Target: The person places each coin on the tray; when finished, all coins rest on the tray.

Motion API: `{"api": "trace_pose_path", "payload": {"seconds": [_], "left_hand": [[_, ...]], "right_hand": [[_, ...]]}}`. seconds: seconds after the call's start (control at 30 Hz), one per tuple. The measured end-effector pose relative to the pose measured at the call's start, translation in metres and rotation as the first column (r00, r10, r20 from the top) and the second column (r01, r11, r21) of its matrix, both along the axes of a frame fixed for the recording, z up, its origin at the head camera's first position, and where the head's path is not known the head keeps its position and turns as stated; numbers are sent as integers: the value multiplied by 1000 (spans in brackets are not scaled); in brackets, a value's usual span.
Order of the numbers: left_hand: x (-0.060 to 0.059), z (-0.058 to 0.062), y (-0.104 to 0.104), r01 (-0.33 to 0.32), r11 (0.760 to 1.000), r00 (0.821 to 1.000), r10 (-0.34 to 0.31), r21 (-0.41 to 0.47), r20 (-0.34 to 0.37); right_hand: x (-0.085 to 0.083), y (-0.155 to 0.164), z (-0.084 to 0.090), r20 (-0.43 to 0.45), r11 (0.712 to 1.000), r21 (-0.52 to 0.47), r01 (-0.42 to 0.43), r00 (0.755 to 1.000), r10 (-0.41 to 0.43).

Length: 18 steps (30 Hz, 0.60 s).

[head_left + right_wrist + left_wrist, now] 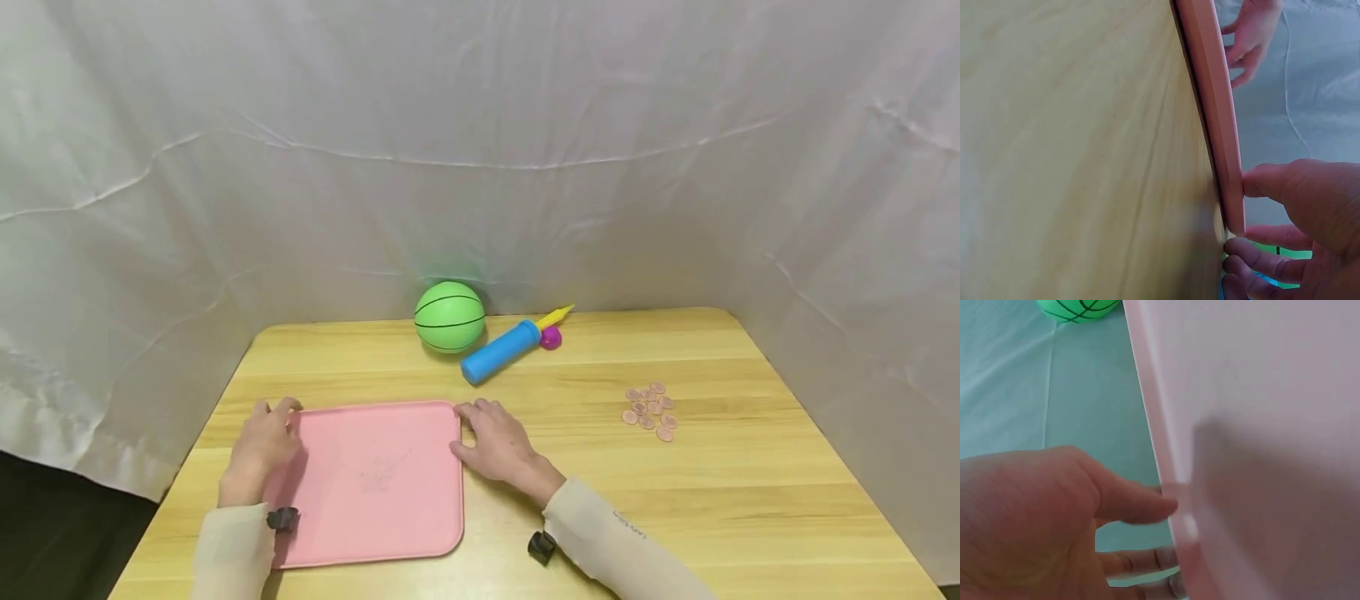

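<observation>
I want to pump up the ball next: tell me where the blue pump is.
In the head view the blue pump lies at the table's far edge, just right of the green ball, beyond the pink tray's far right corner.

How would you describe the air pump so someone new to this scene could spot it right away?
Start at the wooden table and look to its far edge, by the white cloth backdrop. There, just right of the green ball, lies the pump, tilted on its side. It is the only long thing there: a blue cylinder with a yellow tip and a small purple knob beside it.
</observation>
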<state>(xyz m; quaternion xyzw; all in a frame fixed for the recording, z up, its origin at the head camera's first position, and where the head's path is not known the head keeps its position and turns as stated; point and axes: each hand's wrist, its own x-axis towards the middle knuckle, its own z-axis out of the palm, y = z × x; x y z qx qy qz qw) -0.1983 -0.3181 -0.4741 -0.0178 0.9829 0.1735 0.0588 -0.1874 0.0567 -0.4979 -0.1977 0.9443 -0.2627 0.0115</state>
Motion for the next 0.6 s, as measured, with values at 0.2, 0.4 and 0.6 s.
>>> {"api": "trace_pose_path", "payload": {"seconds": [0.2, 0.4, 0.6], "left_hand": [[-1, -6, -2, 21, 998, 997, -17, 57, -75], [-3, -8, 10, 62, 993, 988, -47, 97, -145], [-4, -5, 25, 58, 987, 992, -41, 150, -117]], "right_hand": [[-3, 6, 1, -7, 1000, -6, -1, 1000, 1], [-3, 21, 2, -9, 999, -19, 25, 1000, -25], [-1, 38, 3, 19, 997, -42, 63, 998, -63]]}}
